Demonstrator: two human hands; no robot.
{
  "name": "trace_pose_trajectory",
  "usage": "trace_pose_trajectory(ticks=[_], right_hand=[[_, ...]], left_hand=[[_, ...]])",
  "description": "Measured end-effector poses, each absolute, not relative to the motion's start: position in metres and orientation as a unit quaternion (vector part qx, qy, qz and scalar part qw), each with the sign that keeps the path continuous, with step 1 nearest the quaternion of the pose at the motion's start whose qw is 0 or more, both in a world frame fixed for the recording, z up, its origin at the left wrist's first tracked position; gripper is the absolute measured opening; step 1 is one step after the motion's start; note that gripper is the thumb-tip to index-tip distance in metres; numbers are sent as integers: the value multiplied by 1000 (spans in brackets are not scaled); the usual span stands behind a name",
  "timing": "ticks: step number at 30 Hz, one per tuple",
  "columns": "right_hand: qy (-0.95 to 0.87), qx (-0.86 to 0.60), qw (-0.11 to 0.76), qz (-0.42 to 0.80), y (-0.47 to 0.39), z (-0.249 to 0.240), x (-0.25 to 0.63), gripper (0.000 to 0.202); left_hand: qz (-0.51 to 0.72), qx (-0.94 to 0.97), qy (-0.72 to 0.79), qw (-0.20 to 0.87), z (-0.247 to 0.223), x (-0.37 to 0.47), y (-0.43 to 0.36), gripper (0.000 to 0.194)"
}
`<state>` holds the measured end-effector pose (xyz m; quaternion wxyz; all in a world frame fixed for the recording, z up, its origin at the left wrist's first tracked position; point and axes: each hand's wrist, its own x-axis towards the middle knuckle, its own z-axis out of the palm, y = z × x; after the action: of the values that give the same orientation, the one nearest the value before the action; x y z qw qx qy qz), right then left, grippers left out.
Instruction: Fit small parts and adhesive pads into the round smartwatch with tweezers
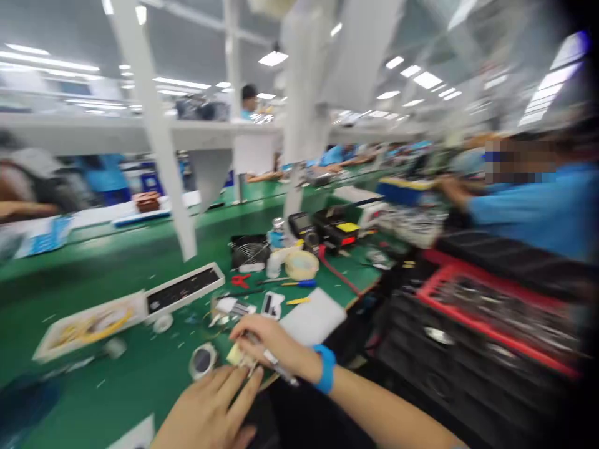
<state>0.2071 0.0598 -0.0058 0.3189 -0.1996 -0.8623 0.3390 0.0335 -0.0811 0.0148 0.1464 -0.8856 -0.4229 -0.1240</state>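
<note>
My right hand (pixel 274 346), with a blue band at the wrist, is closed round a slim grey pen-like tool (pixel 281 368). The tool slants down to the right across the palm, and its tip is hidden. Beside it my left hand (pixel 213 408) stretches its fingers out flat, their tips at a small pale-yellow piece (pixel 234 354) near the bench's front edge. What else lies under the fingertips is too small and blurred to make out. A roll with a dark centre (pixel 203 362) stands just left of the hands. A white foam sheet (pixel 314 317) lies beyond my right wrist.
The green bench (pixel 140 380) carries two white trays (pixel 88 324), a tape roll (pixel 302 265), a black fan (pixel 250 252), a blue-handled screwdriver (pixel 306 283) and a black device (pixel 337 227). At right stand a red-rimmed black toolbox (pixel 496 324) and a person in blue (pixel 538 206).
</note>
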Motion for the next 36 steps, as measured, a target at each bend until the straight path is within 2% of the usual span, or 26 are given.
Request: trace_pose_trajectory(ticks=[3, 6, 8, 12, 17, 26, 36], right_hand=[[-843, -197, 330, 376, 66, -12, 203, 12], [-841, -193, 318, 392, 68, -14, 198, 11], [-842, -202, 305, 395, 66, -12, 198, 9], [-854, -204, 286, 385, 62, -6, 199, 7], [-857, -196, 283, 382, 62, -3, 198, 9], [-846, -192, 311, 388, 63, -5, 196, 8], [-919, -93, 302, 235, 53, -1, 174, 12]], left_hand=[[-81, -818, -568, 50, 51, 10, -76, 57], [-78, -767, -636, -48, 60, -20, -60, 84], [-82, -764, -630, -114, 54, -35, -53, 89], [-104, -776, -605, -144, 36, -42, -53, 69], [-173, -768, -589, -182, 32, -43, -62, 71], [-233, -742, -557, -292, 35, -55, -56, 55], [-214, -739, -570, -289, 36, -51, -57, 52]])
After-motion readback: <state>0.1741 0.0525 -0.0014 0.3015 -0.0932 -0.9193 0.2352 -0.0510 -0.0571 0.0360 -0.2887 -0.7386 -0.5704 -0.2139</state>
